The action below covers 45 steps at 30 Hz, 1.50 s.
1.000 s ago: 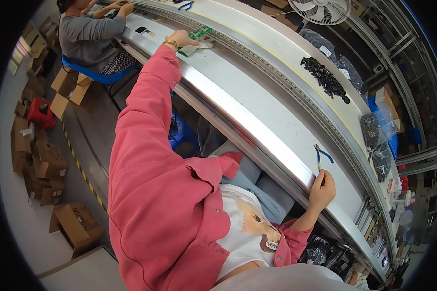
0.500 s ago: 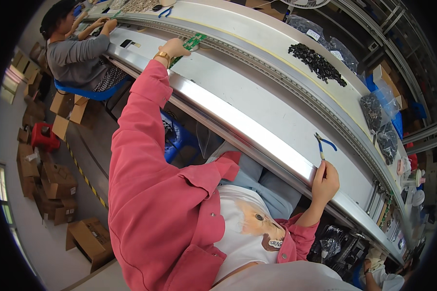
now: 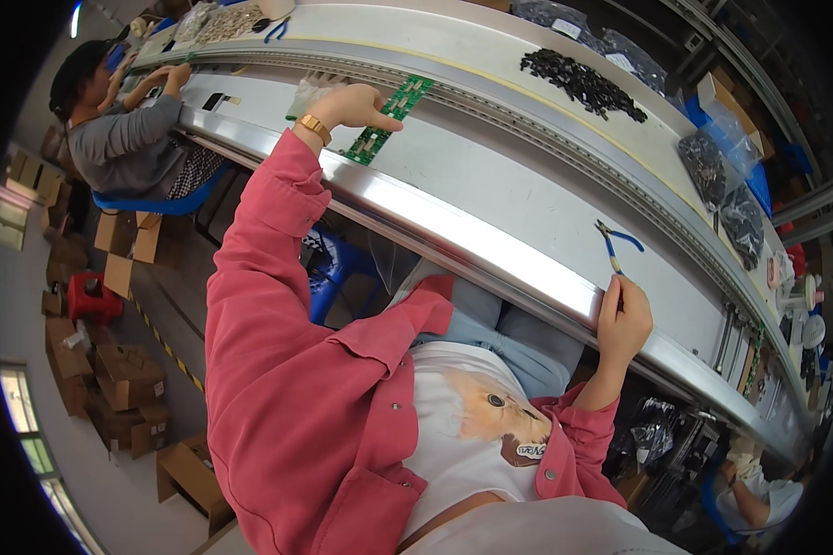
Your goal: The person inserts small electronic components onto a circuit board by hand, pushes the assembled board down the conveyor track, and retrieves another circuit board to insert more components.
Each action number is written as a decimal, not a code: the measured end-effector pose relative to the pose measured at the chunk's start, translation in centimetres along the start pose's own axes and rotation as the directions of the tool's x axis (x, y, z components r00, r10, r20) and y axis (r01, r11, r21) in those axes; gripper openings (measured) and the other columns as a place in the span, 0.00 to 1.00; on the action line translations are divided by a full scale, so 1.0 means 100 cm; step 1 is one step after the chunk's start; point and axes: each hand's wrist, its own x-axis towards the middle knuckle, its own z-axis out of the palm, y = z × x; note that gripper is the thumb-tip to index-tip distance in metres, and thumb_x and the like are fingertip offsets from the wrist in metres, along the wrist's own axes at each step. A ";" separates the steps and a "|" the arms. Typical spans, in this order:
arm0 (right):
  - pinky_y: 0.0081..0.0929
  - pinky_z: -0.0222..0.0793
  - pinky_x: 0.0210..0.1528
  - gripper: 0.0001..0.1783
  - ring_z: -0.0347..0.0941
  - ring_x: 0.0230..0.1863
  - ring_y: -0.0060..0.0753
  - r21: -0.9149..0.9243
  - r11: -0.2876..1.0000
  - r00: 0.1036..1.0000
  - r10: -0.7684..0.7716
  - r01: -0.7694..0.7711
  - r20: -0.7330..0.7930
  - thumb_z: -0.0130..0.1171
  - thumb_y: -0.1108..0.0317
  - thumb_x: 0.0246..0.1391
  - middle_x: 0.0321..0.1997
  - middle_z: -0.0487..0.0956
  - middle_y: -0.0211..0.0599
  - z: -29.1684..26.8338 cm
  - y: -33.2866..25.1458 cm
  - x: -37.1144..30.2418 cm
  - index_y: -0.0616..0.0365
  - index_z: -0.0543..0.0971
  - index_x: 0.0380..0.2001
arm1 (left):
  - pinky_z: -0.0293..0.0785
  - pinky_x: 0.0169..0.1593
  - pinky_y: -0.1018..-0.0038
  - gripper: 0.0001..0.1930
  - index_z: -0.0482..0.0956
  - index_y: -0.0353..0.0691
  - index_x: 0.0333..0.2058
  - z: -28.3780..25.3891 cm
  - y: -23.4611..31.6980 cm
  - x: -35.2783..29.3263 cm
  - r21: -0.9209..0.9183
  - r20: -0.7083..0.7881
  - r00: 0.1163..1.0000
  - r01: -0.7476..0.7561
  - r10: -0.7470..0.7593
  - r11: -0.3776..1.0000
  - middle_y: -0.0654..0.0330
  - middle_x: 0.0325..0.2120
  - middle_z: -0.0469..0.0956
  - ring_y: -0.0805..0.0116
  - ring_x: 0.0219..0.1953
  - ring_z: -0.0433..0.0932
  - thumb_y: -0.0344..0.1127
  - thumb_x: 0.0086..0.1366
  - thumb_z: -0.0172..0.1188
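My left hand (image 3: 350, 106), with a gold watch at the wrist, pinches a long green circuit board (image 3: 391, 120) by its side. The board stretches across the white work surface, from the conveyor rail to the metal front edge. A whitish crumpled thing (image 3: 313, 91) lies beside this hand, partly hidden by it. Over at the right, my right hand (image 3: 624, 322) is closed on one handle of blue-handled cutting pliers (image 3: 611, 248). The other handle swings free, and the jaws point away from me.
Beyond the conveyor rail (image 3: 491, 111) lies a heap of small black parts (image 3: 583, 83), near plastic bags (image 3: 703, 171). Another pair of blue pliers (image 3: 277, 30) rests at the far left. A co-worker in grey (image 3: 125, 139) sits on the left. Cardboard boxes (image 3: 130, 375) stand on the floor.
My left hand has brought the circuit board to the right and nearer, and more of it shows. The right hand keeps its hold on the pliers. The whole view has shifted slightly.
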 end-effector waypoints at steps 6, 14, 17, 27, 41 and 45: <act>0.23 0.67 0.32 0.06 0.72 0.27 0.33 -0.010 1.000 1.000 0.014 -0.014 0.008 0.55 0.72 0.52 0.28 0.80 0.37 -0.001 0.001 0.001 0.63 0.80 0.30 | 0.71 0.43 0.66 0.38 0.80 0.33 0.38 0.004 0.054 -0.002 0.027 0.076 0.958 -0.277 0.275 0.960 0.55 0.32 0.81 0.60 0.31 0.78 0.69 0.47 0.61; 0.23 0.66 0.32 0.05 0.71 0.27 0.33 0.002 1.000 0.999 -0.003 0.003 0.039 0.56 0.73 0.50 0.28 0.79 0.36 -0.001 -0.001 0.003 0.62 0.80 0.29 | 0.68 0.48 0.68 0.38 0.76 0.33 0.44 0.013 0.129 0.006 0.044 0.206 0.835 -0.529 0.510 0.848 0.51 0.35 0.80 0.57 0.32 0.78 0.66 0.51 0.61; 0.23 0.67 0.33 0.05 0.72 0.29 0.34 0.008 1.000 0.997 0.001 -0.001 0.071 0.57 0.73 0.49 0.29 0.79 0.36 -0.005 0.000 0.006 0.62 0.79 0.30 | 0.64 0.52 0.67 0.39 0.76 0.32 0.44 0.018 0.154 0.009 0.044 0.230 0.781 -0.605 0.581 0.795 0.50 0.35 0.80 0.57 0.32 0.78 0.67 0.51 0.60; 0.27 0.68 0.40 0.11 0.72 0.35 0.38 0.232 0.931 0.901 -0.339 0.281 0.270 0.59 0.73 0.46 0.38 0.77 0.36 -0.020 0.007 0.123 0.58 0.77 0.36 | 0.58 0.57 0.67 0.38 0.76 0.33 0.43 0.020 0.212 0.022 0.071 0.419 0.648 -0.722 0.636 0.688 0.50 0.33 0.80 0.58 0.30 0.77 0.68 0.52 0.58; 0.31 0.71 0.38 0.07 0.75 0.33 0.40 -0.134 0.969 0.903 -0.135 0.206 0.409 0.54 0.72 0.47 0.34 0.78 0.37 0.134 0.041 0.257 0.59 0.77 0.32 | 0.73 0.37 0.69 0.18 0.79 0.37 0.38 -0.004 0.220 0.078 -0.062 0.099 0.758 -0.642 0.645 0.764 0.55 0.33 0.81 0.56 0.27 0.76 0.45 0.55 0.63; 0.30 0.70 0.34 0.06 0.73 0.29 0.42 -0.062 0.969 0.908 -0.202 0.241 0.368 0.54 0.74 0.40 0.27 0.77 0.40 0.147 0.035 0.265 0.59 0.78 0.25 | 0.71 0.36 0.68 0.07 0.77 0.37 0.32 0.020 0.203 0.157 0.076 -0.454 0.567 -0.744 0.687 0.664 0.55 0.29 0.78 0.56 0.28 0.75 0.28 0.53 0.56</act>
